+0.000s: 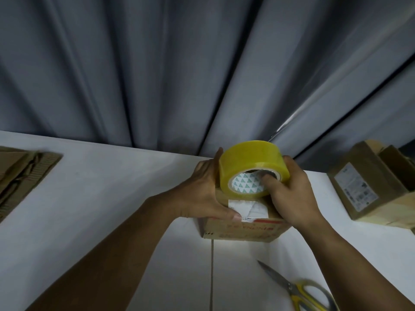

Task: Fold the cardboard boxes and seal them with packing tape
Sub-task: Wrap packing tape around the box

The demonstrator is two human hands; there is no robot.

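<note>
At the left edge of the white table a stack of flattened cardboard lies waiting its turn, well apart from the work. Moving right, your left hand lies over the left side of the small cardboard box, which stands close to the table's far edge. The fingers look straight, reaching toward the box's far side, and the thumb presses flat on the near top edge beside a white label. That hold seems meant to keep the flaps down and the box from sliding as the tape comes off. On top of the box sits the yellow tape roll, tilted on its rim with the core facing you, so that the strip can probably be drawn along the top. Whether a loose end is already stuck down cannot be told. Your right hand grips the roll with the thumb hooked into the core and the fingers curled round the outside — a grip that lets the roll turn while you pull. Toward the near right corner the yellow-handled scissors lie blurred, blades pointing at the box, within reach for the cut. At the right edge, near the far corner, other brown boxes stand together — apparently the finished ones, kept out of the way.
</note>
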